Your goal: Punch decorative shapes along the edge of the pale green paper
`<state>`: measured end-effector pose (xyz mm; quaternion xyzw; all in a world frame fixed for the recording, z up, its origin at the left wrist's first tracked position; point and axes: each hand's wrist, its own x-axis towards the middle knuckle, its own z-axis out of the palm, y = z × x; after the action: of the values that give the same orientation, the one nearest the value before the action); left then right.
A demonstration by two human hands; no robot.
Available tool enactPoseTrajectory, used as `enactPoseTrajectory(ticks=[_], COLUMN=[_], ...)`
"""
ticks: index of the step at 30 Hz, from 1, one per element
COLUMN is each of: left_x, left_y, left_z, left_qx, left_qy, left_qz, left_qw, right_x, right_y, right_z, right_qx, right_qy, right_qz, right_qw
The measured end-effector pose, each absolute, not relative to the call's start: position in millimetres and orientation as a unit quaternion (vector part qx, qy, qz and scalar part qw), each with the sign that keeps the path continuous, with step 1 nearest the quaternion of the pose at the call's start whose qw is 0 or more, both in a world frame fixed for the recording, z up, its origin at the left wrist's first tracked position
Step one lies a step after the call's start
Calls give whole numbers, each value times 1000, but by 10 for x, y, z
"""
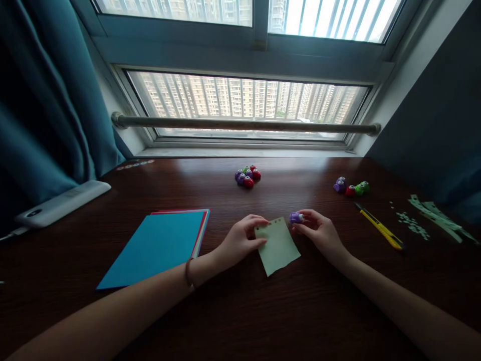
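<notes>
My left hand (242, 236) pinches the upper left edge of a pale green sheet of paper (278, 249). Small punched holes run along the sheet's top edge, and its bottom edge looks uneven. Just right of the paper, my right hand (319, 231) grips a small purple craft punch (296, 217) between thumb and fingers. The punch is close to the sheet's upper right corner; whether they touch, I cannot tell.
Several craft punches (248, 176) cluster at the back, more punches (351, 187) at right. A yellow utility knife (381, 229), paper bits (412, 224) and green strips (438, 216) lie right. Coloured paper (158, 250) lies left, near a white device (65, 203).
</notes>
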<state>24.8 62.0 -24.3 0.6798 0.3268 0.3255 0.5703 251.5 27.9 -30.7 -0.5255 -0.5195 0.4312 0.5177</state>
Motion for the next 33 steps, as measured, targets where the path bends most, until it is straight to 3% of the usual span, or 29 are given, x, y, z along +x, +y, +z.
enactPoseTrajectory(ticks=[3,12,33], left_x=[258,234,273], left_y=[682,699,609], left_z=[-239,-208,-97], left_qx=[602,561,527], left_qy=[354,375,409], left_qz=[331,287,276], left_qw=[635,680,691], right_x=[2519,2509,2502], right_y=[285,269,245], right_z=[-315,-304,-278], right_qx=[-522,-514,-535], right_qy=[-518,-536,-566], right_qz=[433,438,402], right_qw=[521,506,481])
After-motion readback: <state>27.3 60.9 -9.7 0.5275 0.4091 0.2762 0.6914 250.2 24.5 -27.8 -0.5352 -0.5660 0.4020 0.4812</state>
